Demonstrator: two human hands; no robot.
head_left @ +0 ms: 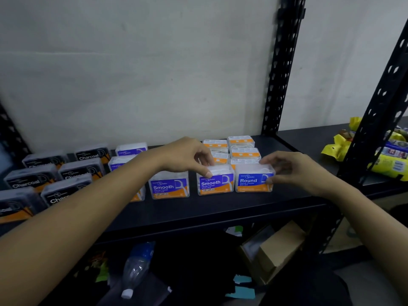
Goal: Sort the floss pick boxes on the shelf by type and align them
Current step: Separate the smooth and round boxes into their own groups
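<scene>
Floss pick boxes stand on a black shelf (198,208). Several black Charcoal boxes (66,188) fill the left side. Clear Smooth boxes with purple and orange labels sit in the middle; one (169,187) stands free at the front. My left hand (189,155) grips the top of another Smooth box (215,183). Right beside it stands a Round box (254,181), with my right hand (287,168) holding its right end. Behind these two, several boxes (240,149) show their orange and white back labels. My left forearm hides part of the Smooth boxes behind it.
Black perforated uprights (280,69) frame the shelf at the right. Yellow packets (388,155) lie on the neighbouring shelf beyond them. On the level below are a plastic bottle (136,268) and an open cardboard box (278,250).
</scene>
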